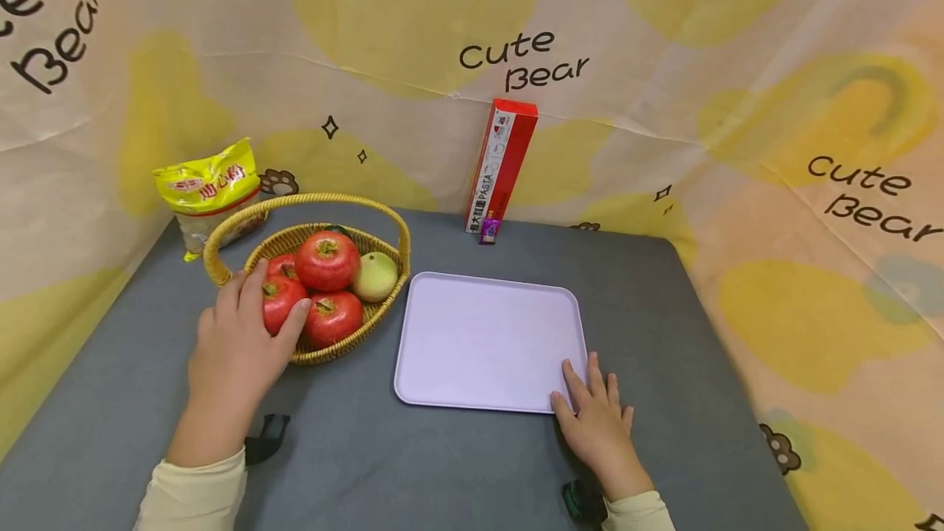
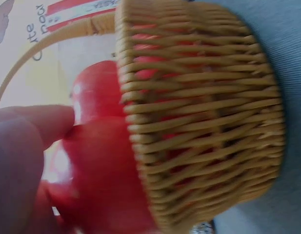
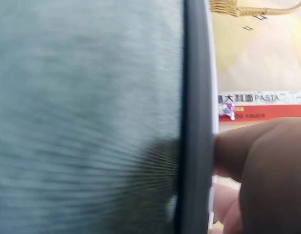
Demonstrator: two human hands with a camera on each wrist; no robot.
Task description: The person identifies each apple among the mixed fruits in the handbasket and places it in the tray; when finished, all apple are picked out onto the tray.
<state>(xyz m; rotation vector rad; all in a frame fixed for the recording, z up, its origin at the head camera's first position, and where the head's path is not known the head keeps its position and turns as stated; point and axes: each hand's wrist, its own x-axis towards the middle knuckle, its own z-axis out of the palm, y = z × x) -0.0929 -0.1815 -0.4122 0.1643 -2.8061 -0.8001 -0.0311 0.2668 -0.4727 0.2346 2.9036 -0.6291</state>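
My left hand (image 1: 234, 342) reaches over the near left rim of a wicker basket (image 1: 391, 319) and grips a red apple (image 1: 280, 301) between thumb and fingers. The apple is still among other red apples (image 1: 328, 260) and a yellow-green fruit (image 1: 376, 277). In the left wrist view, a digit presses against the red apple (image 2: 101, 170) beside the woven basket wall (image 2: 213, 117). My right hand (image 1: 599, 424) rests with spread fingers on the near right corner of a lilac tray (image 1: 487, 342). The tray's edge shows beside the fingers in the right wrist view; the fingertips are partly hidden there.
Behind the basket stands a yellow bag (image 1: 214, 187) with a clear lower part. A red pasta box (image 1: 505, 162) leans at the back cloth, with a small purple packet (image 1: 489, 231) at its foot. The basket's handle (image 1: 324, 198) arches upright over the fruit.
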